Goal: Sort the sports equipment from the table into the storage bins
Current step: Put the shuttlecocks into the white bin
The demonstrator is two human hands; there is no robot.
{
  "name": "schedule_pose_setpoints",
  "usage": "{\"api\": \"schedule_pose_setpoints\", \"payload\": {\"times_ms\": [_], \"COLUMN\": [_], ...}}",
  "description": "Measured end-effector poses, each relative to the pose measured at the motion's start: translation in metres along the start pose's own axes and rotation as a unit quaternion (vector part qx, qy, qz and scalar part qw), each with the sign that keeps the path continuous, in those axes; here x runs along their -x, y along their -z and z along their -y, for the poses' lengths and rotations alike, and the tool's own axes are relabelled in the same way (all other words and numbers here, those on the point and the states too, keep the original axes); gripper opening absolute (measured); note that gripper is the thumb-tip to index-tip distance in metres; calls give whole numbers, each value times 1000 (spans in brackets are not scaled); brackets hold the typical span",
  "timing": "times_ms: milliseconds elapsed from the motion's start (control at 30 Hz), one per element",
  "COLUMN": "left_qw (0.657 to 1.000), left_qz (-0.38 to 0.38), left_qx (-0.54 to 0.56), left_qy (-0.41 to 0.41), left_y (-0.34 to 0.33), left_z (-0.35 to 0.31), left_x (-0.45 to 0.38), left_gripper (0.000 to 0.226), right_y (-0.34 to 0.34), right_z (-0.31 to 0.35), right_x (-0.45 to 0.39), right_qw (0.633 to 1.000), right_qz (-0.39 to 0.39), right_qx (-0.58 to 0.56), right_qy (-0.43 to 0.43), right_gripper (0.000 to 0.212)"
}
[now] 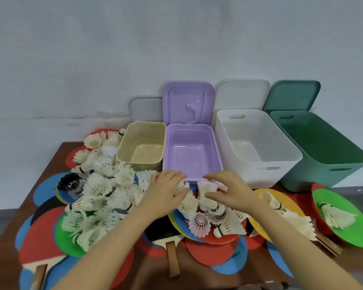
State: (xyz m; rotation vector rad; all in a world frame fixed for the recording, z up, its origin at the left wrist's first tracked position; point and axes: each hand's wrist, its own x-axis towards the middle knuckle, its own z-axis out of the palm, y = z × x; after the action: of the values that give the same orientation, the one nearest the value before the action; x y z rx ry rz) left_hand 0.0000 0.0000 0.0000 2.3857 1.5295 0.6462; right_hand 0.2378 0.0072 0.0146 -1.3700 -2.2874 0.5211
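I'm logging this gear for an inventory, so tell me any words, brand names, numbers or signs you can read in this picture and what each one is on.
No text can be read for certain.
Blue paddle: a short dark printed word near its edge, too blurred to read.
Purple lid: only a moulded curved shape, no lettering.
Beige bin, purple bin, white bin, green bin: no visible labels.
Shuttlecocks: dark bands only, no legible print.

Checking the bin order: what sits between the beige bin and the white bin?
In the head view, the open purple bin sits between the beige bin and the white bin.
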Motion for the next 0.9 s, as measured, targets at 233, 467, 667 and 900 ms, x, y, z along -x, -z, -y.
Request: {"api": "schedule_pose_setpoints", "payload": {"times_ms": [233,467,667,900], "left_qw": [990,992,974,949], "left_qz": [-22,-91,-193,-280], "left_qx": [-76,13,61,56], "left_qy": [-114,-88,-98,-135], "left_y": [-48,-56,-38,-19], "left_z": [8,13,-1,-40], "left_x": [33,28,10,-62], "left_gripper": [37,23,23,20], "right_y": [-34,-25,-1,48], "right_z": [-5,0,12,-19], "right_x": [25,31,25,4], "right_qw": [998,989,975,952], "right_qz": [-51,-143,-217,-304], "right_qx": [35,-29,-54,-33], "right_qy": [-4,-24,-15,18], "right_gripper": [7,2,4,3]}}
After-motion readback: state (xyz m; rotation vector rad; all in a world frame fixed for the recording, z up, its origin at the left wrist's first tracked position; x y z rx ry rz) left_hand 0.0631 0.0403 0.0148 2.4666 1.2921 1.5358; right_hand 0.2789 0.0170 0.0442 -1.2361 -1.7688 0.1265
